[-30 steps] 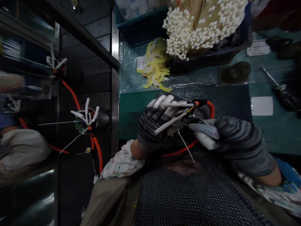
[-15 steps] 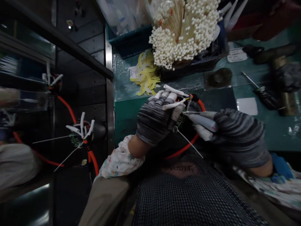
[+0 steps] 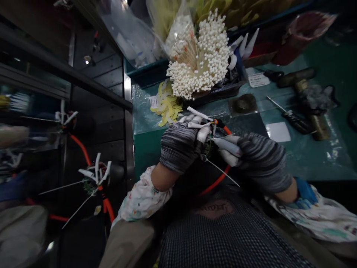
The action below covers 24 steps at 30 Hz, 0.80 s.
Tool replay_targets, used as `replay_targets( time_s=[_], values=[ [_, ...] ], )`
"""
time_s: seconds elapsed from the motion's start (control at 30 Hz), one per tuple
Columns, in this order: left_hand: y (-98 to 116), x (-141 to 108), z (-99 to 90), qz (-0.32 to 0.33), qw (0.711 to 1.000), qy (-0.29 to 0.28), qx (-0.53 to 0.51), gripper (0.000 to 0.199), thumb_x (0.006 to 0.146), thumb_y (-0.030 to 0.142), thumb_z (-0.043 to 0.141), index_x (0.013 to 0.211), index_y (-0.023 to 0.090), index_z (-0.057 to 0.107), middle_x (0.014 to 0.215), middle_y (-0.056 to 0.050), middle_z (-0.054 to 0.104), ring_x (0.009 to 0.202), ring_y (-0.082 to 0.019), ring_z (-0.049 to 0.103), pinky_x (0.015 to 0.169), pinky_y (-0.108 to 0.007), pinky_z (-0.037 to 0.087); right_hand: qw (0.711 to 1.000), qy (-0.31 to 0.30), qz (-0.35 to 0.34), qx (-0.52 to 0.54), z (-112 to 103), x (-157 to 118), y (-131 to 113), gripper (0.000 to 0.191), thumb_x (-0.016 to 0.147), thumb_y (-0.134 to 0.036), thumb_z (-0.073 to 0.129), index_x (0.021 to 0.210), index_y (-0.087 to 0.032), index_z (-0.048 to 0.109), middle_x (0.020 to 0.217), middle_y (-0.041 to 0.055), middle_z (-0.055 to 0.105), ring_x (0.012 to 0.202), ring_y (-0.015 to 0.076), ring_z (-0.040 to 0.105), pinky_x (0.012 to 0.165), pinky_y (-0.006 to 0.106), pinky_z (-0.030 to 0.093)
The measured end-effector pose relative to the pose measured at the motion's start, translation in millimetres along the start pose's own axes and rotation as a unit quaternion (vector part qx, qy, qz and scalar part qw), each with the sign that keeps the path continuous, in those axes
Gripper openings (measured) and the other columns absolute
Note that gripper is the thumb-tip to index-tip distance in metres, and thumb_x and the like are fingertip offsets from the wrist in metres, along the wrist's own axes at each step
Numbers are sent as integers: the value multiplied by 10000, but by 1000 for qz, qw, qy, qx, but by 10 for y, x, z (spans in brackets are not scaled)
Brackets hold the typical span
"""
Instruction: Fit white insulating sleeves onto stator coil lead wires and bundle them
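Gripping an orange cable end with both gloved hands

Clenched in the left hand [image 3: 181, 143], which wears a grey striped knit glove, is the stripped end of a thick orange cable [image 3: 220, 178]. White sleeve tubes [image 3: 198, 112] poke out above the knuckles, slipped over thin coloured wires. The cable loops down and round below both hands, toward the checked dark apron [image 3: 223, 238] on the lap. The right hand [image 3: 259, 158], gloved the same way, is closed round a pale slim tool [image 3: 227, 146], its tip touching the wire bundle just beside the left fingers. A thin white cable tie tail [image 3: 223, 172] sticks out downward and to the right from the bundle, between the two hands.

Both hands are held just in front of the edge of a green workbench [image 3: 306, 160]. On it, near the hands, lies a heap of yellow paper strips [image 3: 167, 106]. Behind that stands a dense bunch of white-tipped sticks [image 3: 203, 63] in a dark tray. Further right lie a dark round disc [image 3: 244, 103], a black-handled screwdriver [image 3: 294, 121] and a white square label [image 3: 278, 131]. Well apart on the left, a second orange cable with white sleeves [image 3: 96, 175] hangs on a dark metal rack.
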<state>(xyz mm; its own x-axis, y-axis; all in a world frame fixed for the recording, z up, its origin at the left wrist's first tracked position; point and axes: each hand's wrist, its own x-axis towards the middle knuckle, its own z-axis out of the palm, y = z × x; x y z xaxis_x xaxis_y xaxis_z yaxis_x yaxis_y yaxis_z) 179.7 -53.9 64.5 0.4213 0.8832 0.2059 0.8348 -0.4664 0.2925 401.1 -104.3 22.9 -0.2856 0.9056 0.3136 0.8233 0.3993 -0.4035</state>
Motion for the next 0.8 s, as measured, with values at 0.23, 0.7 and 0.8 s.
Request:
replay_targets(
  time_s=[0.23,0.7,0.8],
  values=[
    [-95,-59,35,17,999,44,-17,349,1097,315,470,1245,178,755,1303,-106,785,1250,-274,742,1122,-467,616,949,109,222,197,-32,306,539,389,970,-352,647,1323,-219,743,1243,83,809,1099,283,783,988,456,642],
    [-252,-165,67,33,995,91,-14,336,1074,289,512,1314,203,731,1241,-117,804,1188,-328,771,1059,-576,648,969,105,209,-81,14,496,1010,576,1020,-255,509,1578,-116,480,1612,176,555,1512,354,481,1288,586,335],
    [-225,-154,60,44,994,94,-21,329,1064,321,529,1328,274,721,1239,-65,809,1172,-315,779,1050,-538,665,968,116,204,-85,-366,330,1025,526,966,-219,579,1478,-101,591,1538,220,613,1457,407,517,1249,626,351]
  ],
)
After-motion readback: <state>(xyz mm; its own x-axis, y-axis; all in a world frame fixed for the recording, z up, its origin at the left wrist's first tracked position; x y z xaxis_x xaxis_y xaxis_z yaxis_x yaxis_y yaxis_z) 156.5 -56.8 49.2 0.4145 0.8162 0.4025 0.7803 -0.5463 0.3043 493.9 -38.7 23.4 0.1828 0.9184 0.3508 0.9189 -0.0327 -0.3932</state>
